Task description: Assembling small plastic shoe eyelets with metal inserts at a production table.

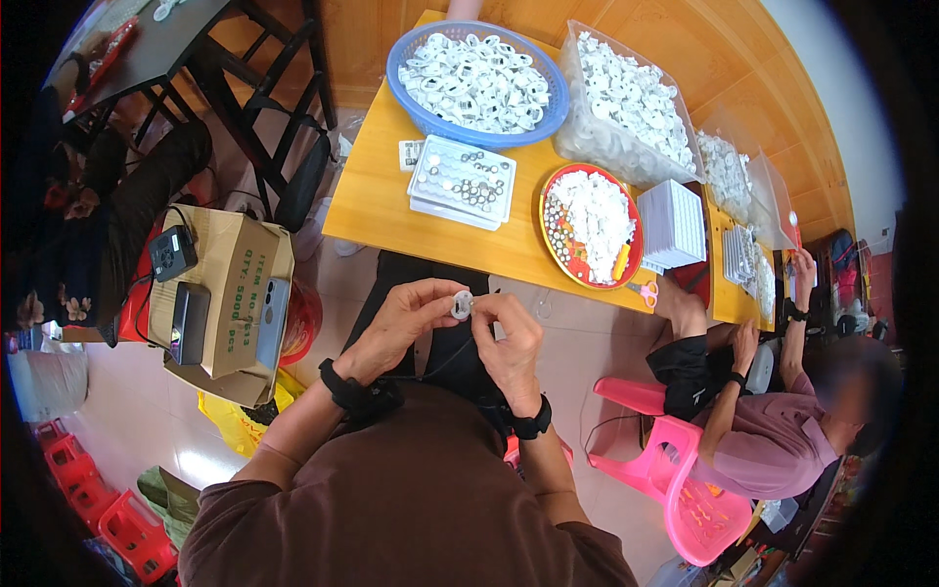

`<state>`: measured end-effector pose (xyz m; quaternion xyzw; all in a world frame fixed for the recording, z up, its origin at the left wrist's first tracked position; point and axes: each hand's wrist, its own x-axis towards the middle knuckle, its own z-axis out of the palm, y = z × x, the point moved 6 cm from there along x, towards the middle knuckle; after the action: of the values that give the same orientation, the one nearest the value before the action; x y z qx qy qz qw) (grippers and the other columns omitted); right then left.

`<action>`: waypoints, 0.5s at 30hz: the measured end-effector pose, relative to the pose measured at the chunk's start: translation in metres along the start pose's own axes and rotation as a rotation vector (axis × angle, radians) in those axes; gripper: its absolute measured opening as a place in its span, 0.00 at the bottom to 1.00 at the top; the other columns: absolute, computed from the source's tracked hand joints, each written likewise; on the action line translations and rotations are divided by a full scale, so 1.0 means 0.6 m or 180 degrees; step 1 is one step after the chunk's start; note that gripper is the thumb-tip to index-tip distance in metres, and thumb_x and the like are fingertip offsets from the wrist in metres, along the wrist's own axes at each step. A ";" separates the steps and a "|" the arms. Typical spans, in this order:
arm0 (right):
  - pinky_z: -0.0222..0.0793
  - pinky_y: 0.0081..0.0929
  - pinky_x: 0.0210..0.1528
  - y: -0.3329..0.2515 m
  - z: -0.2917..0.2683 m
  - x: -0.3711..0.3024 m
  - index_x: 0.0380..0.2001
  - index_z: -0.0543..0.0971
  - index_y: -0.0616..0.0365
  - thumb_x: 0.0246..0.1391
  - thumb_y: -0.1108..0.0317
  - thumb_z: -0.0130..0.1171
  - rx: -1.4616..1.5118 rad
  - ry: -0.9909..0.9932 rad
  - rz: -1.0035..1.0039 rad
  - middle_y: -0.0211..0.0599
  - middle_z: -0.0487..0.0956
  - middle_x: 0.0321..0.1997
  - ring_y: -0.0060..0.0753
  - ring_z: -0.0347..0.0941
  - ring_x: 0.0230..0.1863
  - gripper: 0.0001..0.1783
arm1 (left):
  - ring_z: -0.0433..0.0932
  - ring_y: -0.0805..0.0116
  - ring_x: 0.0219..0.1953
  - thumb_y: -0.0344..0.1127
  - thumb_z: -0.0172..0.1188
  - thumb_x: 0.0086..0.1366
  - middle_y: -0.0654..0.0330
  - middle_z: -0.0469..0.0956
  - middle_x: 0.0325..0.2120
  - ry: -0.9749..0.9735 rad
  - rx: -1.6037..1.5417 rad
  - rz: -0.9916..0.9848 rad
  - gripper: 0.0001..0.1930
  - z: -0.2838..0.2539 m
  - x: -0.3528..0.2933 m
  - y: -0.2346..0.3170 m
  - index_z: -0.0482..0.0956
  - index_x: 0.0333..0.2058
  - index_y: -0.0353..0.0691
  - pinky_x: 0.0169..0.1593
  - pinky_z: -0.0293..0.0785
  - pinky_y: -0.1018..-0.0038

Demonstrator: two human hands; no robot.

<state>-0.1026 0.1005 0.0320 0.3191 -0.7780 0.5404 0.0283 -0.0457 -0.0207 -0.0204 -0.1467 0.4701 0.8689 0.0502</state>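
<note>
In front of my chest, above my lap, my left hand (406,318) pinches a small round white plastic piece (462,305) between thumb and fingertips. Close against its right side is my right hand (511,338), thumb and forefinger pressed together. Whatever lies between those fingertips is too small to name. On the table ahead, a white tray (436,186) with round pockets holds several silvery button cells (479,188). To its right sits a red round tray (546,240) heaped with small white parts (599,210), with silvery pieces along its left side.
A blue basket (399,88) and a clear bin (626,157), both full of white pieces, stand farther back beside stacked white trays (672,223). Pink scissors (646,293) lie at the table edge. A carton (220,284) stands left. Another person (773,440) works at right, near a pink chair (675,479).
</note>
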 end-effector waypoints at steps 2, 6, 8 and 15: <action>0.70 0.26 0.28 -0.018 0.001 -0.001 0.26 0.75 0.62 0.38 0.84 0.58 -0.0507 -0.0022 -0.0537 0.39 0.76 0.26 0.37 0.73 0.25 0.09 | 0.74 0.76 0.41 0.33 0.52 0.64 0.62 0.75 0.39 0.0006 0.0061 0.0047 0.12 0.002 0.001 0.001 0.74 0.44 0.36 0.46 0.72 0.80; 0.70 0.29 0.27 -0.032 0.004 -0.002 0.26 0.75 0.61 0.36 0.83 0.58 -0.0737 -0.0050 -0.0868 0.39 0.75 0.26 0.40 0.73 0.27 0.10 | 0.73 0.77 0.41 0.33 0.53 0.64 0.63 0.75 0.38 0.0022 0.0106 0.0083 0.11 0.004 0.001 -0.003 0.74 0.43 0.37 0.44 0.72 0.80; 0.69 0.30 0.27 -0.034 0.007 -0.005 0.27 0.75 0.61 0.36 0.83 0.58 -0.0879 -0.0253 -0.0959 0.39 0.75 0.27 0.38 0.73 0.28 0.11 | 0.73 0.77 0.40 0.33 0.53 0.64 0.63 0.75 0.38 -0.0004 0.0151 0.0054 0.10 0.004 0.002 -0.007 0.74 0.43 0.37 0.44 0.72 0.80; 0.69 0.30 0.27 -0.030 0.009 -0.010 0.29 0.74 0.61 0.36 0.83 0.58 -0.0912 -0.0528 -0.0983 0.38 0.73 0.26 0.41 0.72 0.28 0.12 | 0.73 0.78 0.40 0.33 0.53 0.64 0.63 0.75 0.37 -0.0003 0.0187 0.0036 0.10 0.003 -0.001 -0.017 0.74 0.42 0.37 0.44 0.72 0.80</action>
<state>-0.0869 0.0950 0.0422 0.4706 -0.7884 0.3855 0.0916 -0.0433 -0.0133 -0.0274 -0.1421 0.4962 0.8550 0.0498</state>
